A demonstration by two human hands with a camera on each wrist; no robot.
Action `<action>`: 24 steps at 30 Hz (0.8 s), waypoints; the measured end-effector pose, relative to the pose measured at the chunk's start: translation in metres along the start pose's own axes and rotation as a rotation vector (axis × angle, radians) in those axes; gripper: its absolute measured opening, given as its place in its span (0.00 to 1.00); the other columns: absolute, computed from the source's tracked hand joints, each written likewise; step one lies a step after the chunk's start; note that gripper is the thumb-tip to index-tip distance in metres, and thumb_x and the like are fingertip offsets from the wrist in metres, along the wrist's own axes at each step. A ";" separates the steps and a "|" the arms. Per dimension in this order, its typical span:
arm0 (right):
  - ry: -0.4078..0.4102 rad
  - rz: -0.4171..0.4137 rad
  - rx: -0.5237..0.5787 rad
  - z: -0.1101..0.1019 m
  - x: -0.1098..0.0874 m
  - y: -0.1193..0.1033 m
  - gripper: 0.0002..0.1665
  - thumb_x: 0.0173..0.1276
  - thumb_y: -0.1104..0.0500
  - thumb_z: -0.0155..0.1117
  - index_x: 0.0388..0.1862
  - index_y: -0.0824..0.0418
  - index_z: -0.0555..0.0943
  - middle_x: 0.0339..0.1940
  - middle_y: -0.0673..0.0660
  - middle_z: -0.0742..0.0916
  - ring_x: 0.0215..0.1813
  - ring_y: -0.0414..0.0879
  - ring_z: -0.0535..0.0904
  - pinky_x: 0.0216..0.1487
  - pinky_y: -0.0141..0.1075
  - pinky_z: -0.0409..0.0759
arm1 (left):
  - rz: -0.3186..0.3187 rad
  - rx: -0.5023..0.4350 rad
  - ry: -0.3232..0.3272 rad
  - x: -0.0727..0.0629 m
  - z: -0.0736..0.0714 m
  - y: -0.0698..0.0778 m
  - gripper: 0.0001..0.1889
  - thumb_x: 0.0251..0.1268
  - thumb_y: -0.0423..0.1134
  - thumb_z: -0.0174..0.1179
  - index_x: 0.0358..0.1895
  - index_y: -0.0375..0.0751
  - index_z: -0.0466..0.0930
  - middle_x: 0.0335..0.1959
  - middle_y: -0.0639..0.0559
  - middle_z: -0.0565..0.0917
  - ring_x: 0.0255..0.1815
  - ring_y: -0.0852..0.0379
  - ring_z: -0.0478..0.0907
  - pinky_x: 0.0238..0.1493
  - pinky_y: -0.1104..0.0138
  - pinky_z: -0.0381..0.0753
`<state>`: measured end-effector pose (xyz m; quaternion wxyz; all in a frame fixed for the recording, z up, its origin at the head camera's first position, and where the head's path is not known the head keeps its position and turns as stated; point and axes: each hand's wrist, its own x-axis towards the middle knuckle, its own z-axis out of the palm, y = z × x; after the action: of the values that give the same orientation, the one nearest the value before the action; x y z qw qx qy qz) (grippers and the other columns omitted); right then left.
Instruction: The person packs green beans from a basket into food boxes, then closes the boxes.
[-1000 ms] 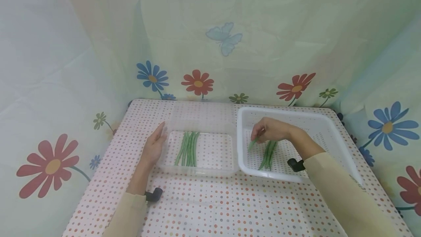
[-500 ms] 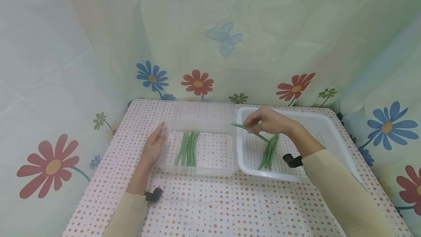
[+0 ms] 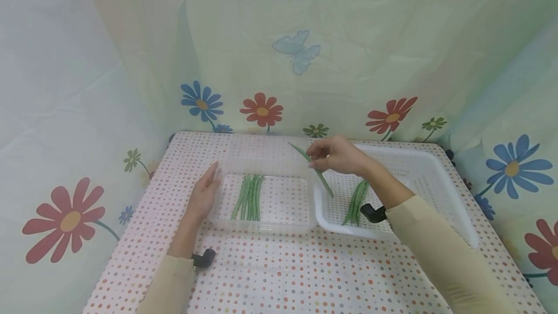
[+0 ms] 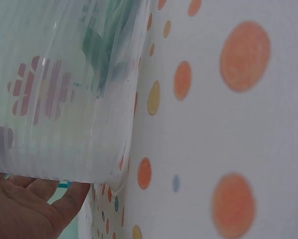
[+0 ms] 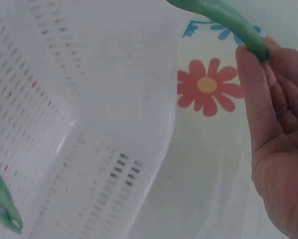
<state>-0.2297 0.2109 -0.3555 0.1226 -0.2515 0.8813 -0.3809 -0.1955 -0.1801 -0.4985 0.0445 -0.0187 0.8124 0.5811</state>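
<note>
Pinched in my right hand (image 3: 340, 155) is one long green bean (image 3: 323, 181), tilted above the shared edge of the two containers. The right wrist view shows thumb and fingers closed on this bean (image 5: 228, 17). Below lies the white perforated basket (image 3: 440, 168), with a few green beans (image 3: 356, 202) on its floor. My left hand (image 3: 204, 195) rests with extended fingers against the left side of the clear plastic box (image 3: 287, 227). Inside that box several green beans (image 3: 249, 197) lie side by side at the left. In the left wrist view, the fingers touch the box's wall (image 4: 64, 149).
Both containers stand side by side on a table with a dotted cloth (image 3: 279, 275). A flower-printed curtain (image 3: 348, 52) hangs behind the table and on both sides. Black wrist cameras (image 3: 204, 258) are strapped to both forearms.
My right hand has lifted a bean out of the white basket and moved left and upward with it, toward the clear box. The left hand has stayed in place.
</note>
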 end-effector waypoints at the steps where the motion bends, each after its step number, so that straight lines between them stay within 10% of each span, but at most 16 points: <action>1: 0.005 0.006 0.022 0.002 0.002 -0.002 0.15 0.69 0.63 0.74 0.53 0.63 0.86 0.39 0.57 0.90 0.40 0.48 0.87 0.40 0.39 0.91 | 0.003 0.000 -0.001 0.000 0.000 0.000 0.28 0.86 0.49 0.41 0.84 0.66 0.52 0.85 0.60 0.57 0.87 0.56 0.47 0.88 0.51 0.47; 12: 0.054 0.063 0.286 0.032 0.021 -0.017 0.14 0.68 0.68 0.72 0.49 0.70 0.80 0.38 0.62 0.83 0.41 0.53 0.84 0.43 0.46 0.93 | 0.009 -0.005 -0.013 -0.001 -0.001 0.002 0.28 0.86 0.49 0.40 0.83 0.69 0.52 0.85 0.60 0.56 0.88 0.55 0.47 0.88 0.52 0.47; 24: 0.052 0.084 0.242 0.066 0.033 -0.031 0.25 0.69 0.67 0.72 0.62 0.66 0.75 0.41 0.62 0.84 0.39 0.50 0.87 0.43 0.42 0.93 | -0.008 -0.011 -0.008 -0.001 -0.001 0.004 0.28 0.86 0.49 0.41 0.84 0.65 0.52 0.85 0.60 0.56 0.88 0.56 0.46 0.88 0.51 0.47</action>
<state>-0.2203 0.1351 -0.3785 0.1451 -0.1878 0.8415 -0.4853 -0.1947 -0.1800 -0.4944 0.0497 -0.0199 0.8089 0.5855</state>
